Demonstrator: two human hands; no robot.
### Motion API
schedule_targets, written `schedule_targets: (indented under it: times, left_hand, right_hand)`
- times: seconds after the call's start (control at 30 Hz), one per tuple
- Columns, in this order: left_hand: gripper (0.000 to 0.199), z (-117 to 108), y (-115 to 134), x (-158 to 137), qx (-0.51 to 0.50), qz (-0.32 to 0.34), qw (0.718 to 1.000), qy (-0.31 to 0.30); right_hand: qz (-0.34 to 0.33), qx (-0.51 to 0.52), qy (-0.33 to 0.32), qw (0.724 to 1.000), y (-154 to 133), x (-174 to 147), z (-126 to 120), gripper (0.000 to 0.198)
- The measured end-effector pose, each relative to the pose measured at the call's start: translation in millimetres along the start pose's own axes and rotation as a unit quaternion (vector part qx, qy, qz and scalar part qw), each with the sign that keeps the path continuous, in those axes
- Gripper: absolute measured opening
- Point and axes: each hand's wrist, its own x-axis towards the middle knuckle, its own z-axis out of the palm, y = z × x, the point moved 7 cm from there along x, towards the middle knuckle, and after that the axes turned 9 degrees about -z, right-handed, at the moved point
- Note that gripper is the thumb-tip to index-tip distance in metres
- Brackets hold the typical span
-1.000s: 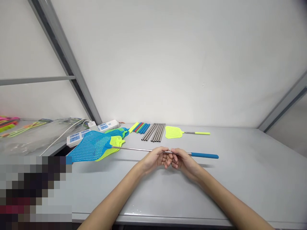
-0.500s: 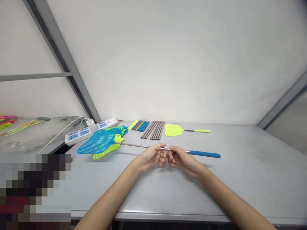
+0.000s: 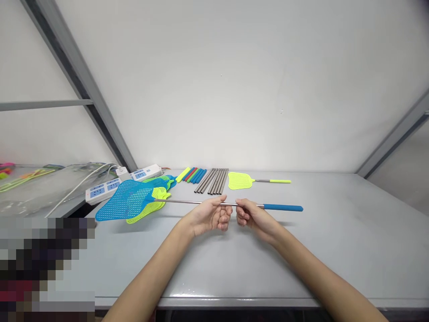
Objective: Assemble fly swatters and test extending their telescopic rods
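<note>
A blue fly swatter (image 3: 125,200) with an extended metal rod spans the middle of the view, raised above the table. Its perforated head points left and its blue grip (image 3: 283,207) points right. My left hand (image 3: 212,214) is closed around the thin rod, thumb along the top. Just right of it, my right hand (image 3: 253,217) pinches the rod near the grip. A small gap separates the two hands. Behind the blue head, yellow-green and blue swatter heads (image 3: 147,211) lie on the table, partly hidden.
Several metal tubes (image 3: 219,182) and coloured grips (image 3: 191,175) lie in rows at the back. Right of them rests a yellow swatter (image 3: 241,180). A white power strip (image 3: 100,191) sits at the left, with a cable. The grey table (image 3: 351,232) meets a white wall.
The blue swatter's head has shifted left and slightly down, while its grip end has risen a little. My hands have moved slightly apart along the rod.
</note>
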Motion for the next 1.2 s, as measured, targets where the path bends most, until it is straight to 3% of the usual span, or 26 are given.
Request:
schedule_targets:
  times: [0.47,1.2]
  left_hand:
    - [0.024,6,11,-5,-0.012,0.028,0.999,0.027]
    - [0.026,5,17,-14,-0.023,0.016,0.998,0.057]
  right_hand:
    - [0.011,0.021,0.019,1.000,-7,-1,-2,0.033]
    - [0.007,0.054,0.044,0.998,-16,-1,-11,0.032]
